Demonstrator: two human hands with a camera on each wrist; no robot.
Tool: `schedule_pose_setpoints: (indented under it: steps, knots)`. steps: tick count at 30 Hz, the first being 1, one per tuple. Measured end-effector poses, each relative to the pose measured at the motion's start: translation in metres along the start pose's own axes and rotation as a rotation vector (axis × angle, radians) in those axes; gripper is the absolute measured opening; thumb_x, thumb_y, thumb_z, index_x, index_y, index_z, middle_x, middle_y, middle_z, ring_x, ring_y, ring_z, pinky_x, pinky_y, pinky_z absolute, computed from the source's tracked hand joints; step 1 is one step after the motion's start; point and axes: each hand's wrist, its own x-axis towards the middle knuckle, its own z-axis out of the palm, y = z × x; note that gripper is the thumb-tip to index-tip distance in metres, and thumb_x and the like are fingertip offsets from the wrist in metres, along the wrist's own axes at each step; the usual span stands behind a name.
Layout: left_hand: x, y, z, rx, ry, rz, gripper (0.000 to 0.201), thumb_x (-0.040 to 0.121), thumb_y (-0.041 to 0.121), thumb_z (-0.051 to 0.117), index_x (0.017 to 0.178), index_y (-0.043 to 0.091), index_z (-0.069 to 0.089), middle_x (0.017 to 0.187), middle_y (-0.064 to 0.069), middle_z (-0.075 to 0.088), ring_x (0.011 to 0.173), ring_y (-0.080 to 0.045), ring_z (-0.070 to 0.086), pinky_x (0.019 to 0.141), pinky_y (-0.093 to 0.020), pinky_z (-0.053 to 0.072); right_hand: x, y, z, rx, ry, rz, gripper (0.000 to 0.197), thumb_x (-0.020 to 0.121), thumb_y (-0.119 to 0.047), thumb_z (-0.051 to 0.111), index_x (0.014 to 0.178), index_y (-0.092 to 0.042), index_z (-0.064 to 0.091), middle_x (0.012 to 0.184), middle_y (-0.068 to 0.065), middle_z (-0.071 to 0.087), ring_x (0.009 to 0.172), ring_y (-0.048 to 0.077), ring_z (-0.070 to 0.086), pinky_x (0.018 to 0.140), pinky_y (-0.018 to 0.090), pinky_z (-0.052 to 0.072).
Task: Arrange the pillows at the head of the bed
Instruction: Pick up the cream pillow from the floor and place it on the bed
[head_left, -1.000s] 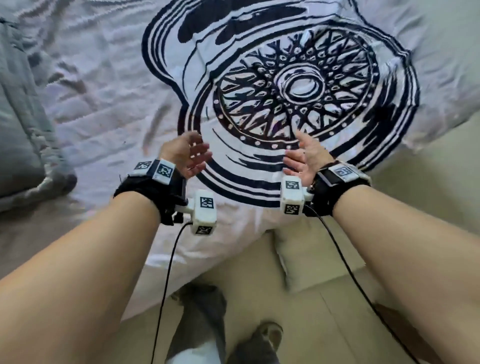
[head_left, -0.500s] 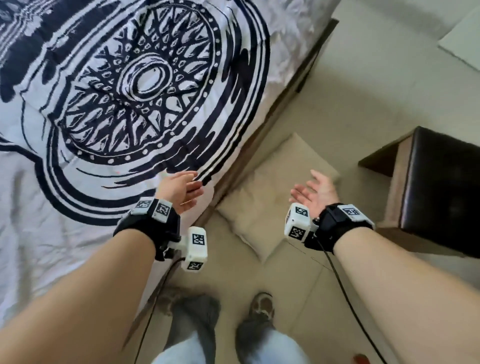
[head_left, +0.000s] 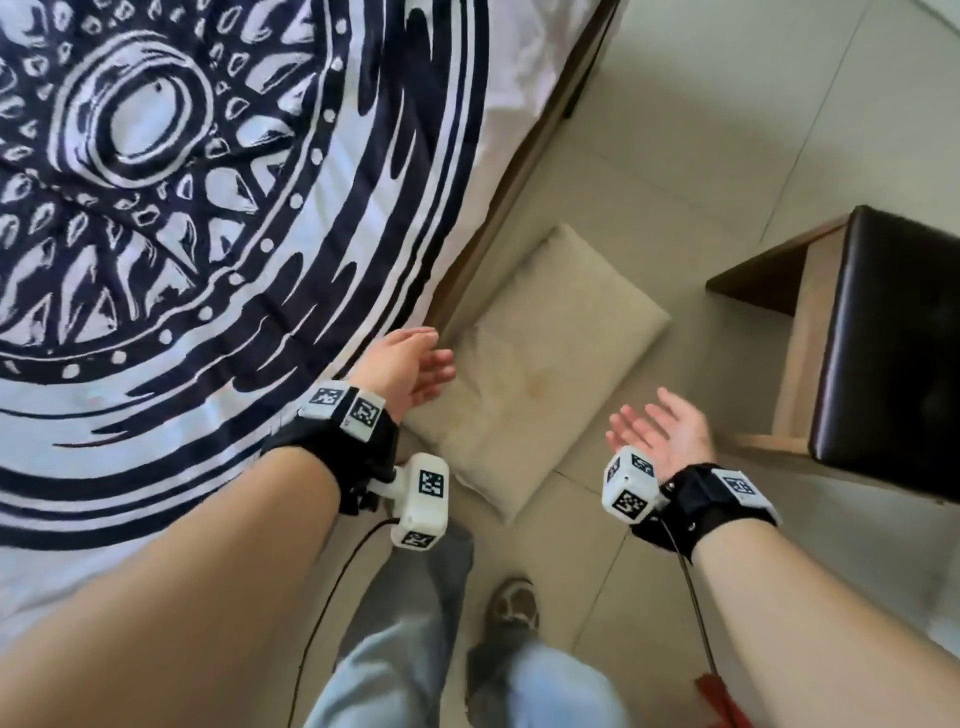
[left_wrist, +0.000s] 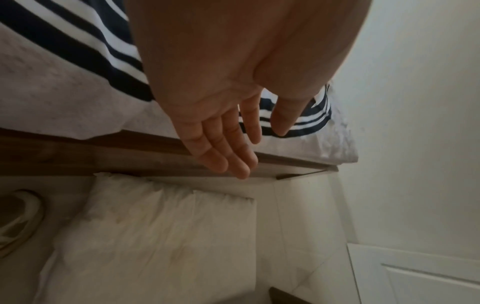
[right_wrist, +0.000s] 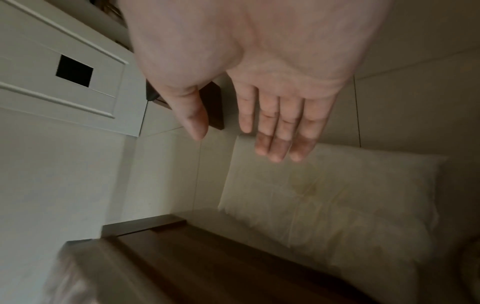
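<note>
A cream pillow (head_left: 540, 358) lies flat on the tiled floor beside the bed (head_left: 218, 218), whose white cover bears a dark wheel print. My left hand (head_left: 410, 371) hovers over the pillow's near left corner by the bed edge, fingers straight and empty. My right hand (head_left: 657, 431) hangs palm up to the right of the pillow, fingers spread, holding nothing. The left wrist view has the left hand (left_wrist: 233, 131) above the pillow (left_wrist: 155, 242) and the bed frame. In the right wrist view the right hand (right_wrist: 262, 115) is above the pillow (right_wrist: 337, 201).
A dark-topped wooden bedside table (head_left: 883, 338) stands right of the pillow. The wooden bed frame (head_left: 524, 171) runs along the pillow's left side. My legs and shoes (head_left: 511, 608) are on the pale tiles below. A white panelled door (right_wrist: 57, 67) is nearby.
My view swung right from the bed cover to the floor. Both hands moved off the bed and now hover over and beside the pillow, closer to it than before.
</note>
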Motion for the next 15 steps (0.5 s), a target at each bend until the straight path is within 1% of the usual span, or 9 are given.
schedule_pose_setpoints:
  steps: [3,6,8,9,10,11,12,14,15]
  knots:
    - [0.031,-0.013,0.013,0.080,-0.025,-0.054,0.010,0.098,0.022,0.049,0.094,0.024,0.058,0.082,-0.002,0.065,0.070,-0.017,0.064,0.064,-0.027,0.046,0.033,0.006,0.002,0.042,0.056,0.049,0.059,0.099,-0.031,0.054,0.149,-0.006,0.038,0.120,0.014,0.058,0.102,0.027,0.060,0.077,0.038,0.050]
    - [0.070,-0.035,0.028,0.138,-0.048,-0.099,0.011,0.098,0.023,0.048,0.094,0.023,0.058,0.080,-0.003,0.065,0.070,-0.018,0.065,0.062,-0.026,0.044,0.070,0.008,0.011,0.116,0.063,0.075,0.057,0.099,-0.032,0.054,0.149,-0.007,0.039,0.129,0.016,0.059,0.109,0.029,0.060,0.078,0.038,0.051]
    - [0.093,-0.051,0.039,0.153,-0.021,-0.147,0.008,0.098,0.022,0.048,0.100,0.021,0.056,0.080,-0.002,0.065,0.070,-0.018,0.065,0.062,-0.026,0.043,0.095,0.013,0.015,0.113,0.052,0.093,0.059,0.099,-0.032,0.055,0.149,-0.006,0.036,0.118,0.015,0.061,0.109,0.030,0.059,0.077,0.039,0.051]
    - [0.103,-0.059,0.044,0.147,0.004,-0.174,0.008,0.098,0.022,0.047,0.102,0.021,0.054,0.081,-0.002,0.065,0.070,-0.018,0.064,0.063,-0.026,0.043,0.107,0.016,0.015,0.123,0.068,0.102,0.059,0.099,-0.032,0.056,0.148,-0.007,0.035,0.109,0.013,0.061,0.108,0.031,0.059,0.078,0.041,0.051]
    - [0.114,-0.068,0.050,0.137,0.031,-0.195,0.008,0.099,0.022,0.045,0.103,0.022,0.052,0.082,-0.002,0.065,0.071,-0.018,0.064,0.065,-0.027,0.044,0.120,0.018,0.012,0.143,0.087,0.116,0.059,0.098,-0.032,0.057,0.148,-0.008,0.035,0.103,0.012,0.060,0.107,0.031,0.060,0.083,0.042,0.051]
    - [0.124,-0.077,0.057,0.138,0.050,-0.218,0.009,0.100,0.023,0.044,0.102,0.022,0.052,0.083,-0.002,0.065,0.072,-0.017,0.064,0.066,-0.027,0.044,0.137,0.020,0.007,0.156,0.109,0.132,0.058,0.098,-0.032,0.058,0.146,-0.009,0.036,0.099,0.012,0.059,0.105,0.031,0.061,0.089,0.044,0.051]
    - [0.133,-0.086,0.060,0.139,0.065,-0.243,0.011,0.100,0.023,0.042,0.099,0.022,0.053,0.084,-0.002,0.065,0.073,-0.017,0.064,0.067,-0.028,0.045,0.150,0.024,0.001,0.153,0.124,0.146,0.054,0.097,-0.032,0.059,0.143,-0.011,0.039,0.098,0.012,0.060,0.101,0.030,0.063,0.091,0.045,0.051]
    - [0.149,-0.099,0.065,0.133,0.085,-0.274,0.016,0.101,0.025,0.041,0.090,0.023,0.053,0.084,0.000,0.063,0.073,-0.015,0.063,0.066,-0.028,0.044,0.171,0.028,-0.006,0.123,0.140,0.154,0.039,0.097,-0.032,0.059,0.127,-0.012,0.044,0.096,0.011,0.061,0.088,0.027,0.065,0.085,0.044,0.052]
    - [0.159,-0.106,0.068,0.141,0.094,-0.291,0.017,0.101,0.026,0.042,0.088,0.023,0.053,0.083,0.001,0.063,0.073,-0.015,0.063,0.065,-0.028,0.044,0.182,0.031,-0.010,0.116,0.146,0.167,0.035,0.097,-0.033,0.059,0.122,-0.012,0.045,0.096,0.011,0.062,0.085,0.025,0.065,0.086,0.044,0.053]
